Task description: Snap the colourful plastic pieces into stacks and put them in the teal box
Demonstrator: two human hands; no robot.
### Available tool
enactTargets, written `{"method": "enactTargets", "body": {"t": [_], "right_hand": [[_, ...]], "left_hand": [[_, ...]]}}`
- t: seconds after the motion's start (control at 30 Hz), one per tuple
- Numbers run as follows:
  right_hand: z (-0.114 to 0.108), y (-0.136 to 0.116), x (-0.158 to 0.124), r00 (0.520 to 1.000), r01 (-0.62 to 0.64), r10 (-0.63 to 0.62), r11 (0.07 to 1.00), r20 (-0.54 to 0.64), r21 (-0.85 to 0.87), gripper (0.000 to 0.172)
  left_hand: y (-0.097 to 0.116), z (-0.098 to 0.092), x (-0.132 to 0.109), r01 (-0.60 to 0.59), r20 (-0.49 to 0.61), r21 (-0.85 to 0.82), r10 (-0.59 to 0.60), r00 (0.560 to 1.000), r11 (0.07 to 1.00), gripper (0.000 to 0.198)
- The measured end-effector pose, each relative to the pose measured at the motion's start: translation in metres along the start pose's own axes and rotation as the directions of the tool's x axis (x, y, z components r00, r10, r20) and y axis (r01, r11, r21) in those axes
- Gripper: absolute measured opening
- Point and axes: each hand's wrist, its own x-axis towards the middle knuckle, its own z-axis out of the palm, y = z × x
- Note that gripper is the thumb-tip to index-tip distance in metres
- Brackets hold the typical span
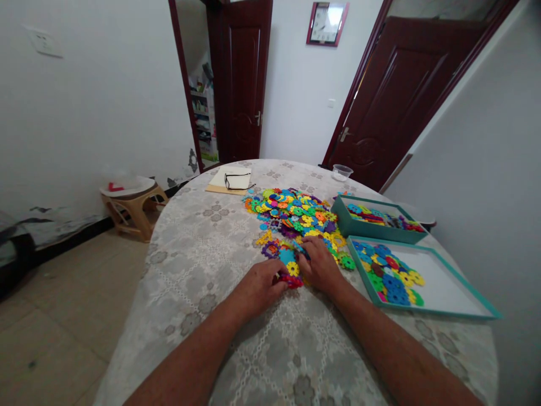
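A heap of colourful plastic gear pieces (296, 211) spreads over the middle of the table. At its near edge, my left hand (264, 286) has its thumb and fingers closed at the end of some red gear pieces (292, 281). Just beyond them lies a yellow gear piece (292, 269), with a light blue piece (286, 256) behind it. My right hand (320, 265) reaches into the heap's near side with curled fingers. A blue piece shows by its fingertips, but what lies under the fingers is hidden.
To the right stand a teal box (380, 230) of sorted pieces and a teal-rimmed lid (448, 282) with gears at its left end. Glasses (239, 181) rest on a notebook (217, 179) at the back left. A clear plastic bowl (341, 172) sits at the far edge.
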Motion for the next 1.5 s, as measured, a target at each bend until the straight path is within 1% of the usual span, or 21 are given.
{"method": "enactTargets", "body": {"t": [0.07,0.13,0.17,0.23,0.37,0.47,0.53,0.63,0.73,0.8,0.9,0.97,1.0,1.03,1.1,1.17,1.2,1.27,1.33,1.4,1.5], "right_hand": [[-0.01,-0.002,0.0,0.997,-0.049,0.05,0.999,-0.056,0.016,0.018],[-0.023,-0.005,-0.002,0.991,-0.118,0.119,0.993,-0.062,0.014,0.017],[-0.03,-0.008,-0.003,0.989,-0.142,0.142,0.99,-0.038,0.009,0.015],[-0.041,-0.013,-0.005,0.988,-0.146,0.145,0.989,0.047,0.008,0.014],[-0.052,-0.029,-0.005,0.966,-0.079,0.061,0.995,0.25,0.065,0.013],[-0.055,-0.041,-0.003,0.93,-0.048,0.002,0.992,0.366,0.118,0.015],[-0.058,-0.047,-0.001,0.913,-0.053,-0.021,0.984,0.408,0.169,0.018],[-0.06,-0.054,-0.001,0.909,-0.1,-0.017,0.961,0.417,0.259,0.027],[-0.059,-0.058,-0.003,0.91,-0.097,-0.04,0.947,0.413,0.306,0.04],[-0.054,-0.061,-0.005,0.912,-0.074,-0.048,0.958,0.408,0.278,0.048],[-0.045,-0.063,-0.009,0.915,-0.064,-0.02,0.979,0.402,0.193,0.048],[-0.041,-0.064,-0.01,0.913,-0.062,-0.007,0.986,0.408,0.157,0.048],[-0.04,-0.064,-0.011,0.912,-0.061,-0.004,0.987,0.411,0.145,0.049],[-0.039,-0.064,-0.011,0.911,-0.062,0.001,0.989,0.413,0.136,0.049],[-0.039,-0.065,-0.012,0.91,-0.065,0.009,0.991,0.415,0.12,0.047],[-0.039,-0.066,-0.013,0.91,-0.071,0.016,0.99,0.415,0.118,0.046],[-0.04,-0.066,-0.013,0.911,-0.078,0.021,0.989,0.412,0.124,0.046],[-0.041,-0.068,-0.013,0.91,-0.1,0.03,0.984,0.415,0.149,0.044],[-0.043,-0.07,-0.01,0.898,-0.13,0.037,0.974,0.438,0.186,0.034],[-0.046,-0.07,-0.008,0.885,-0.163,0.04,0.96,0.464,0.228,0.026],[-0.05,-0.07,-0.004,0.881,-0.197,0.042,0.938,0.472,0.285,0.025]], "left_hand": [[-0.001,0.0,0.0,0.0,0.0,-0.005,0.0,1.0,1.0,0.012],[-0.001,0.0,0.0,-0.006,-0.007,0.006,0.006,1.0,1.0,0.012],[0.0,0.0,0.0,-0.008,-0.013,0.013,0.008,1.0,1.0,0.012],[0.0,0.0,0.0,-0.001,-0.024,0.015,0.001,1.0,1.0,0.015],[-0.002,0.001,-0.001,0.039,-0.036,-0.034,-0.041,0.999,0.999,0.037],[-0.005,0.003,-0.001,0.039,-0.058,-0.074,-0.043,0.997,0.996,0.051],[-0.007,0.005,-0.001,0.028,-0.071,-0.076,-0.033,0.997,0.997,0.051],[-0.008,0.005,0.0,0.0,-0.066,-0.019,-0.001,0.998,1.0,0.04],[-0.007,0.003,0.0,-0.004,-0.047,-0.03,0.003,0.999,1.0,0.042],[-0.006,0.001,0.001,0.034,-0.046,-0.067,-0.037,0.998,0.997,0.046],[-0.004,-0.001,0.001,0.084,-0.054,-0.119,-0.091,0.994,0.989,0.052],[-0.004,-0.002,0.001,0.083,-0.052,-0.142,-0.091,0.995,0.986,0.054],[-0.005,-0.003,0.002,0.073,-0.053,-0.14,-0.081,0.995,0.987,0.051],[-0.007,-0.005,0.002,0.062,-0.06,-0.123,-0.069,0.996,0.991,0.047],[-0.013,-0.01,0.004,0.038,-0.117,-0.04,-0.042,0.992,0.998,0.04],[-0.024,-0.015,0.008,0.017,-0.2,0.1,0.004,0.98,0.995,0.039],[-0.029,-0.017,0.01,0.002,-0.218,0.178,0.037,0.975,0.984,0.039],[-0.038,-0.021,0.014,0.004,-0.207,0.312,0.063,0.976,0.95,0.038],[-0.041,-0.022,0.017,0.032,-0.166,0.41,0.04,0.985,0.912,0.036],[-0.039,-0.022,0.019,0.06,-0.126,0.478,0.001,0.992,0.876,0.034],[-0.034,-0.02,0.02,0.073,-0.095,0.536,-0.026,0.995,0.841,0.03]]}}
